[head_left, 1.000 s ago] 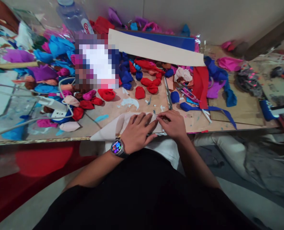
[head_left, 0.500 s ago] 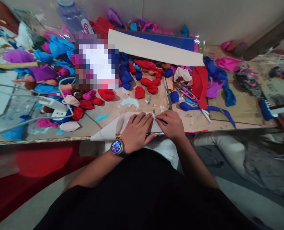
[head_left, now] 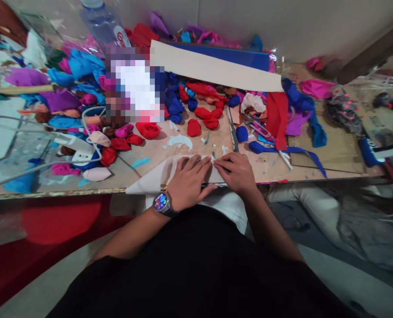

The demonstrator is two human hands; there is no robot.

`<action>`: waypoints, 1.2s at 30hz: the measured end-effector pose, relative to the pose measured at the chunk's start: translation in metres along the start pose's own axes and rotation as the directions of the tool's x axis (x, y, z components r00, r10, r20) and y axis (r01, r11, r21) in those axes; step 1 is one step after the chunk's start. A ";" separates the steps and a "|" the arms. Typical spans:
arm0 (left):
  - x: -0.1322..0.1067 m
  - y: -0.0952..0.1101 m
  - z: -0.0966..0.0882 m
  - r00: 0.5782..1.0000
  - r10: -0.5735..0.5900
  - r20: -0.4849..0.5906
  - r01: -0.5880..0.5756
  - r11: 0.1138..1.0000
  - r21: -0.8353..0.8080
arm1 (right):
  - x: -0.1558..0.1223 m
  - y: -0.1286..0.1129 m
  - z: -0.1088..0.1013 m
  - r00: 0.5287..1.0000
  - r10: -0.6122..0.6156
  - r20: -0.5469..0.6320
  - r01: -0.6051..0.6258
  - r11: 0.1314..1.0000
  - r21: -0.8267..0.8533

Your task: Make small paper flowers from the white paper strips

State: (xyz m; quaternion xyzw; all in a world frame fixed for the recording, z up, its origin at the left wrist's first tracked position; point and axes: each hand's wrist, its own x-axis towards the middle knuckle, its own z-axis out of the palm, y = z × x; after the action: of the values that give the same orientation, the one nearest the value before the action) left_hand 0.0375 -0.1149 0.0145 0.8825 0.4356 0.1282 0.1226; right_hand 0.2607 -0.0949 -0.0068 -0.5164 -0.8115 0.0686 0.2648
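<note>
A cluttered tabletop [head_left: 265, 168] stretches beyond and to either side of a worker's fingers [head_left: 192, 167]. Well past the fingertips lies a long cream strip [head_left: 216, 66]. A pale, thin-looking sheet [head_left: 146, 177] rests directly beneath the fingers, one flap jutting left of them over the front edge. The left hand [head_left: 187, 185] lies flat on it, fingers loosely spread and grasping nothing; the right hand [head_left: 238, 174] brings thumb and forefinger together at the sheet, though whether material is caught between them cannot be told. Pink-handled scissors [head_left: 261, 129] lie ahead and right of the fingers. A tug stronger than the left palm's pressure could skid or tear the sheet; the flap might snag on the nearby smartwatch [head_left: 161, 202].
</note>
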 end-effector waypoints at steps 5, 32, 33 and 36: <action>0.000 0.000 0.000 1.000 0.005 -0.008 -0.005 1.000 -0.001 | 0.000 -0.001 0.000 1.000 0.019 0.023 -0.019 1.000 0.003; 0.002 -0.001 -0.002 1.000 0.006 -0.008 -0.006 1.000 0.002 | 0.000 0.004 -0.010 0.993 -0.065 0.094 0.062 0.997 0.035; 0.003 -0.001 -0.002 1.000 0.010 -0.004 -0.010 1.000 0.012 | -0.001 0.004 -0.010 0.993 -0.062 0.097 0.059 0.998 0.032; 0.004 0.000 -0.002 0.999 0.032 0.018 -0.033 0.998 0.045 | -0.002 0.003 -0.009 0.993 -0.061 0.097 0.059 0.998 0.027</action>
State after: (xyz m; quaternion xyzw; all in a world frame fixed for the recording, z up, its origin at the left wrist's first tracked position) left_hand 0.0389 -0.1119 0.0167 0.8930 0.4231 0.1124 0.1041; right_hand 0.2686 -0.0964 -0.0009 -0.4845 -0.8378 0.0954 0.2330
